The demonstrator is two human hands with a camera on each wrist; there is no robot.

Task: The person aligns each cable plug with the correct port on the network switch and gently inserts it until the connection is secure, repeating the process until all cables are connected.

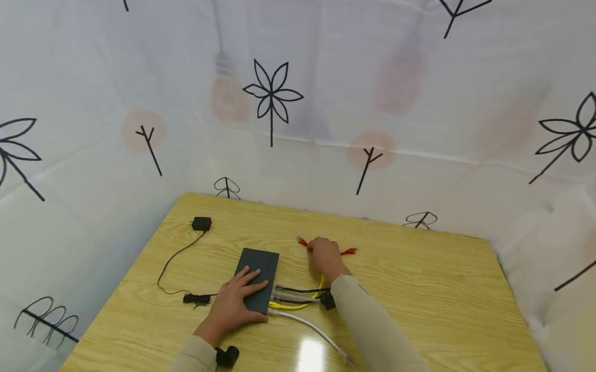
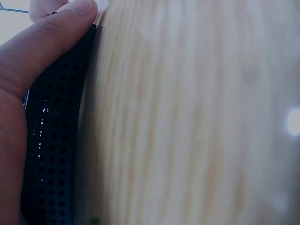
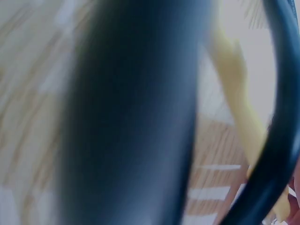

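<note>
A flat dark network switch (image 1: pixel 258 259) lies on the table, with several network cables at its right side. My left hand (image 1: pixel 235 300) rests on it, fingers spread over the top and thumb along the near edge. In the left wrist view, that thumb lies against the perforated side of the switch (image 2: pixel 56 140). Farther back, my right hand (image 1: pixel 326 257) bends over a short red network cable (image 1: pixel 349 251) and grips it; red plug ends show on both sides, the fingertips hidden. A yellow cable (image 1: pixel 291 308) runs from the switch toward this hand.
A black power adapter (image 1: pixel 201 223) sits at the back left, its thin cord leading to a bundled section (image 1: pixel 196 299) beside the switch. A white cable (image 1: pixel 317 329) stretches to the front right. Patterned white sheeting (image 1: pixel 306 92) encloses the table (image 1: pixel 427 292).
</note>
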